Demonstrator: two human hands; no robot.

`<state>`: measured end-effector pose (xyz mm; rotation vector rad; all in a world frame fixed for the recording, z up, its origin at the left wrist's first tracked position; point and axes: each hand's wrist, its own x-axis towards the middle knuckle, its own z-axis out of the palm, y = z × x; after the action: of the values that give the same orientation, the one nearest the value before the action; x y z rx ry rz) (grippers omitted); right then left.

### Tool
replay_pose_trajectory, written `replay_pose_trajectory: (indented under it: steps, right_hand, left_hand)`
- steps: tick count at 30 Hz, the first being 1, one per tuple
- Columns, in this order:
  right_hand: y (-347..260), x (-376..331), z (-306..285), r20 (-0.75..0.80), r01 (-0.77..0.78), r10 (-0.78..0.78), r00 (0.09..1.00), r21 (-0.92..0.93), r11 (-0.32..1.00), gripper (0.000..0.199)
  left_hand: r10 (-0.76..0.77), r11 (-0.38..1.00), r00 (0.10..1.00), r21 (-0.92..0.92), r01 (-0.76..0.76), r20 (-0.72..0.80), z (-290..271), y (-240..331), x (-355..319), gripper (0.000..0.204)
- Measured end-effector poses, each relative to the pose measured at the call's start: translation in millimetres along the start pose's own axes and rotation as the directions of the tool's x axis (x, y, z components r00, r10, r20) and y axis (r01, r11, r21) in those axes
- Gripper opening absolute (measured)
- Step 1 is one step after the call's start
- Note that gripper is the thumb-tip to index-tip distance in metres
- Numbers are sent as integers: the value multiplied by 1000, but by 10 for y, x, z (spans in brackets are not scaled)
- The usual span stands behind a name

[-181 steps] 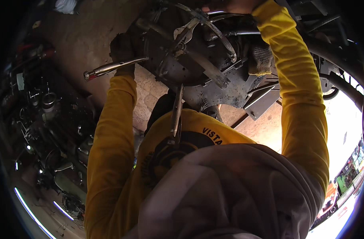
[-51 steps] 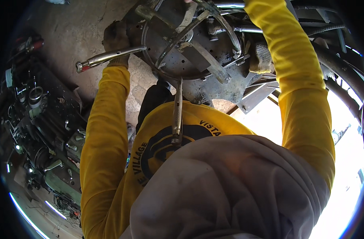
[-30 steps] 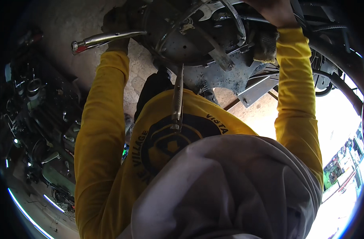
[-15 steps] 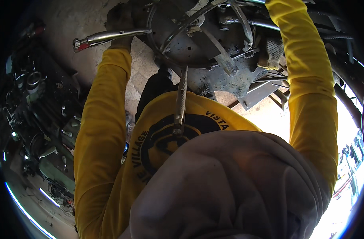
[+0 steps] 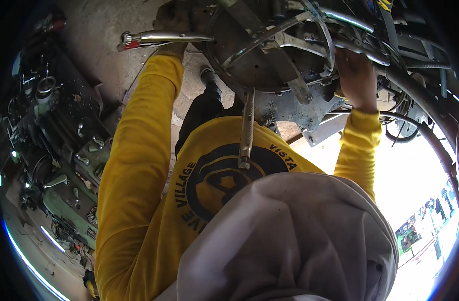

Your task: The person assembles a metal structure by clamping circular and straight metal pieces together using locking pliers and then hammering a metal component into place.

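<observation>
A round dark metal plate (image 5: 239,60) with small holes and curved metal bars welded across it lies at the top of the view. Clamped at its left rim is a pair of locking pliers (image 5: 164,37), and a second pair (image 5: 247,130) sticks out from its near rim toward my chest. My left hand (image 5: 173,22), in shadow, is at the plate's left edge behind the first pliers; its fingers do not show clearly. At the plate's right side is my right hand (image 5: 357,80), smeared by motion, its fingertips partly hidden beside a metal bar (image 5: 362,51).
A greenish machine (image 5: 71,200) with levers stands at the left. Below the plate lies a stained grey metal sheet (image 5: 289,108). Bars, hoses and a dark bent pipe (image 5: 415,90) crowd the right side. Bright daylight comes in at the lower right.
My right hand has come back from beyond the top edge to the plate's right side, where a knit cloth or glove showed before. The view has shifted, so the plate appears farther right.
</observation>
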<state>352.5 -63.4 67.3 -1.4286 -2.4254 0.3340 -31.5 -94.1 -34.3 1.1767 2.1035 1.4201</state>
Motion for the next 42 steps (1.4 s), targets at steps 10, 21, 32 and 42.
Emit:
replay_pose_trajectory:
  steps: [10, 21, 32, 42]
  right_hand:
    - [527, 587, -231, 0, 415, -440, 898, -334, 846, 39]
    - [56, 1171, -340, -88, 677, -683, 725, -88, 731, 41]
    - [487, 1116, -200, 176, -44, 26, 984, 103, 994, 25]
    - [614, 344, -106, 79, -284, 284, 956, -10, 959, 51]
  left_hand:
    - [63, 994, 998, -88, -65, -23, 122, -118, 30, 52]
    - [40, 983, 999, 179, -40, 2, -77, 57, -9, 55]
    - [-99, 988, 994, 121, 94, 43, -86, 229, -32, 53]
    - [-25, 983, 988, 186, -3, 152, -277, 34, -56, 44]
